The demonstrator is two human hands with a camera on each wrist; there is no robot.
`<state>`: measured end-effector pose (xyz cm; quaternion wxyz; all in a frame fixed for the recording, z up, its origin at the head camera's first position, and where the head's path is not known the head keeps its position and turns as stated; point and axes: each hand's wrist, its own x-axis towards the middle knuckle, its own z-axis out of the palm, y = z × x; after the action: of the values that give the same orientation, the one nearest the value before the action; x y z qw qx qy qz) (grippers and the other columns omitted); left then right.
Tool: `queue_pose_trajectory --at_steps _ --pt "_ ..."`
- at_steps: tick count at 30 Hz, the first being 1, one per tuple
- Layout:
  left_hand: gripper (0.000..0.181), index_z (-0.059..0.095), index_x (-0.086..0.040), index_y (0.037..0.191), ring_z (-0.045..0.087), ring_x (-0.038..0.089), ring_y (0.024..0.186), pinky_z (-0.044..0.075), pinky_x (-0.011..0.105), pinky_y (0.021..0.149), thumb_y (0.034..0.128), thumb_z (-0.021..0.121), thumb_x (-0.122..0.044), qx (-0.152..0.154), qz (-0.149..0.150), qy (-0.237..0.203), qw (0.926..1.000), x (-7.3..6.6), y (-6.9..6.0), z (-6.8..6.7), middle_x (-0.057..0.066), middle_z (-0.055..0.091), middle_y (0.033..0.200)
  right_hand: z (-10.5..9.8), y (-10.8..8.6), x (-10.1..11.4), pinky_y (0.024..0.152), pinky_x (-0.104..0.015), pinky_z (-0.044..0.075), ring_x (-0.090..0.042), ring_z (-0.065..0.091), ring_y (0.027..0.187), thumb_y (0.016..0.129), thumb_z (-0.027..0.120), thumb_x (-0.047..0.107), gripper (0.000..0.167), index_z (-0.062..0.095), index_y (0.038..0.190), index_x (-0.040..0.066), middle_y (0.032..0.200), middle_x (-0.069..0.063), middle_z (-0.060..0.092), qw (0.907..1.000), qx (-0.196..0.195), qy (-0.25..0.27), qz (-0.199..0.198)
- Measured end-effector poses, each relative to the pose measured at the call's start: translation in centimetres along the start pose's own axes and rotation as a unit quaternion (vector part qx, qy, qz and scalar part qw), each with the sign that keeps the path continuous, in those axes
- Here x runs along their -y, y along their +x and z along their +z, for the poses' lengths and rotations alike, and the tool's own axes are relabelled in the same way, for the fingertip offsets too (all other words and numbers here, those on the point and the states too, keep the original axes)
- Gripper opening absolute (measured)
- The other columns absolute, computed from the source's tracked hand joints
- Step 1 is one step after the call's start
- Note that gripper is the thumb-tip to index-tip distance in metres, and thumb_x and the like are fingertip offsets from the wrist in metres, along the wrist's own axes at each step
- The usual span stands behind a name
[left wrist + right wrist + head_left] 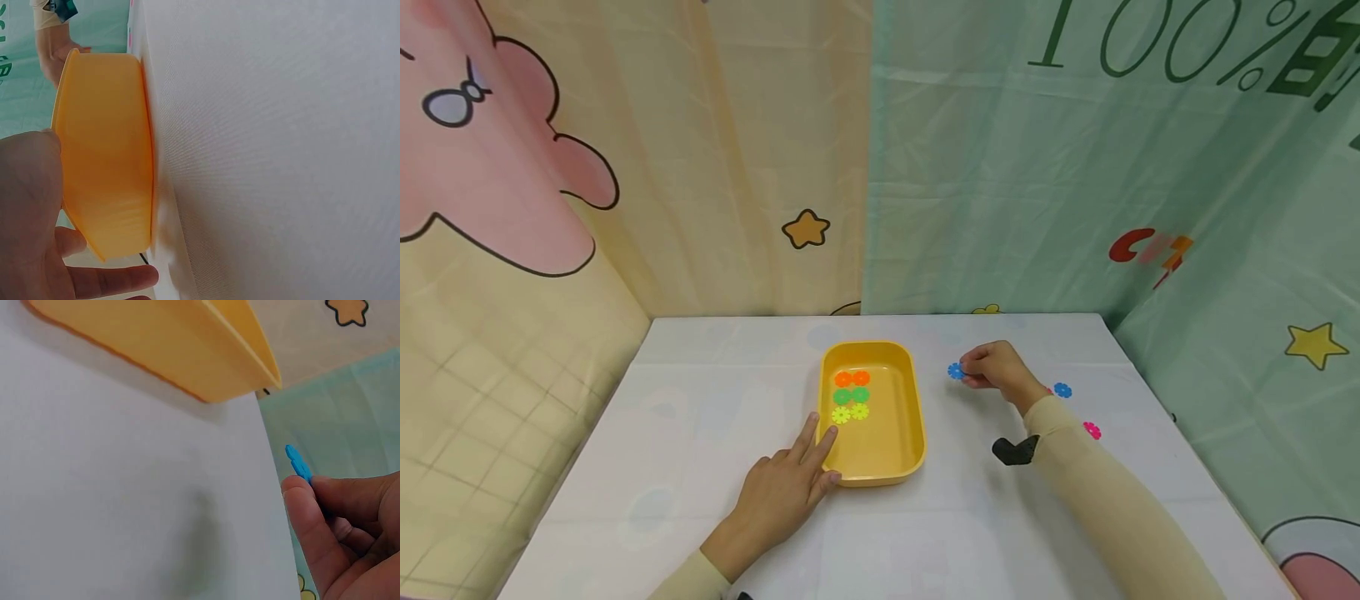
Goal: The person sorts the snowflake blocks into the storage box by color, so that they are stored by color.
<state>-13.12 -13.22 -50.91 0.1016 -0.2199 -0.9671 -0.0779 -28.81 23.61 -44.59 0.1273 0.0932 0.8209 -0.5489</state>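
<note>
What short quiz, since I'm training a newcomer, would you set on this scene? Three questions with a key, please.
1. Which hand pinches a blue, flower-shaped piece?
2. True or false: the yellow, rounded rectangular tray contains six small, coloured flat pieces.
3. Which colour are the pieces nearest the tray's far end: A) green, B) orange, C) yellow?

Key:
1. The right hand.
2. True.
3. B.

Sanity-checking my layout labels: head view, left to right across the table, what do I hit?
Left hand → tray → held blue piece → right hand → loose blue piece → pink piece.
</note>
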Motion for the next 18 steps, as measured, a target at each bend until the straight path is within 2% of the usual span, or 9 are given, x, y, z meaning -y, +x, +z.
queue_pose_trajectory --at_steps 7,14,18 --pt "0.064 0.041 -0.021 0.158 0.071 0.032 0.098 0.053 0.043 0.066 0.1045 0.044 -0.057 -0.011 0.004 0.004 0.9999 0.1 0.0 0.1 0.013 0.031 0.165 2.0 -0.9 2.5 0.071 -0.027 0.060 -0.015 0.070 0.072 0.099 0.068 0.010 0.021 0.070 0.115 -0.005 0.091 -0.011 0.073 0.9998 0.008 0.001 -0.017" --pt "0.064 0.042 -0.021 0.157 0.071 0.032 0.097 0.053 0.042 0.065 0.1045 0.045 -0.057 -0.015 0.007 0.001 0.9999 0.2 0.0 0.2 0.013 0.031 0.165 3.9 -1.5 4.0 0.073 -0.028 0.060 -0.028 0.073 0.086 0.098 0.070 0.010 0.018 0.071 0.112 -0.002 0.095 -0.012 0.073 0.9996 0.017 -0.001 -0.024" --pt "0.063 0.042 -0.021 0.157 0.071 0.033 0.097 0.053 0.043 0.066 0.1046 0.045 -0.057 -0.013 0.006 -0.005 0.9999 0.2 -0.1 0.2 0.013 0.031 0.165 4.9 -1.7 4.6 0.072 -0.029 0.060 -0.021 0.072 0.077 0.098 0.070 0.009 0.017 0.071 0.110 -0.002 0.093 -0.012 0.073 0.9990 0.023 0.002 -0.037"
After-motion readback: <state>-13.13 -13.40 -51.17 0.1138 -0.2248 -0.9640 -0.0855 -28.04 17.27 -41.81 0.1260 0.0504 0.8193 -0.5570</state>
